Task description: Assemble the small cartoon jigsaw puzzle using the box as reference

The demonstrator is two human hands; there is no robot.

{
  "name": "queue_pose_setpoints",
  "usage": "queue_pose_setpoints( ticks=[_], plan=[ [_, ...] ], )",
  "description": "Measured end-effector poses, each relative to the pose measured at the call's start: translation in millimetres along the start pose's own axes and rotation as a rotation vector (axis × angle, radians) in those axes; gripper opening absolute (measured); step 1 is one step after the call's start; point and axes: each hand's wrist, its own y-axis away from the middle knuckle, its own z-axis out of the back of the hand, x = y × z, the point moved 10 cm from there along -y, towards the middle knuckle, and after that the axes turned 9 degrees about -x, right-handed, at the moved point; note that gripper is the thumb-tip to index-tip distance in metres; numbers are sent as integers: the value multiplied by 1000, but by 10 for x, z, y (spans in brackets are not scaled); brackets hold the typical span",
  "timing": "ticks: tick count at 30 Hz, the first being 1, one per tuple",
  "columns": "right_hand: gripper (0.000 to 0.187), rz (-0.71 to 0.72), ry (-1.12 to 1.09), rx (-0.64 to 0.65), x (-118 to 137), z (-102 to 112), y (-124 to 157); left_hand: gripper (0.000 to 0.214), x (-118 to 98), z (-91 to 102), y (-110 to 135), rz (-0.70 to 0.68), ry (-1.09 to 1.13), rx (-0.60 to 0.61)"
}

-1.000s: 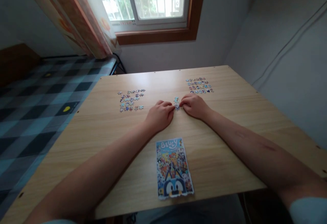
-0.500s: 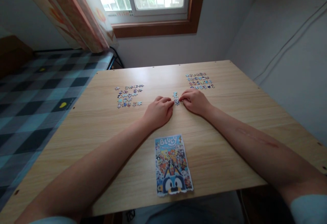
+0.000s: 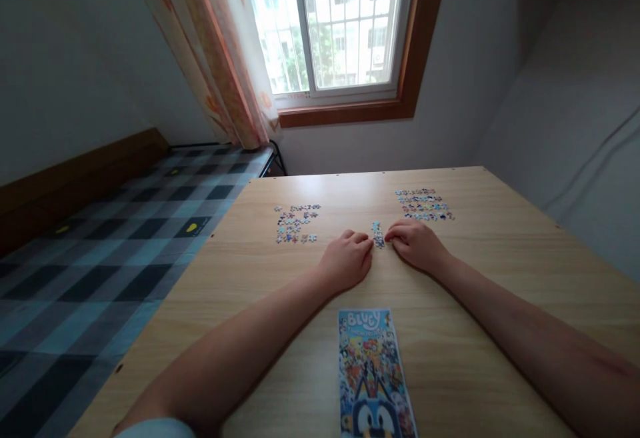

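A narrow strip of joined jigsaw pieces (image 3: 378, 235) lies flat on the wooden table between my two hands. My left hand (image 3: 347, 258) rests at its left side, fingers curled together and fingertips against the lower left edge. From the other side my right hand (image 3: 415, 243) comes in, its fingers bent and thumb and fingertips close at the strip's right edge. Any single piece pinched in the fingers is too small to make out. Nearer to me lies a picture sheet (image 3: 373, 358) lettered "Bluey", showing many cartoon figures.
Loose jigsaw pieces (image 3: 295, 225) lie in rows to the left, and another group of pieces (image 3: 425, 205) in rows at the back right. Beside the table (image 3: 240, 358) on the left is a bed with a checked sheet (image 3: 150, 238). A window (image 3: 345, 31) is behind.
The view has tilted up and turned left, so everything sits lower and further right. Both hands stay at the strip's sides, with little visible change in their pose.
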Motion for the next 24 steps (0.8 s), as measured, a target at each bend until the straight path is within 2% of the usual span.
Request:
queue_pose_setpoints(
  ticks=[10, 13, 18, 21, 24],
  plan=[
    [24, 25, -72, 37, -30, -37, 29, 30, -28, 46, 16, -14, -22, 77],
    [25, 23, -88, 36, -29, -38, 23, 29, -73, 39, 41, -7, -90, 176],
    [25, 16, -113, 43, -32, -47, 24, 23, -307, -34, 167, -114, -304, 443],
    [25, 17, -114, 42, -37, -46, 28, 23, -363, -21, 248, -38, -312, 564],
    [26, 14, -118, 40, -41, -45, 30, 22, -469, -9, 333, -18, -267, 631]
  ],
)
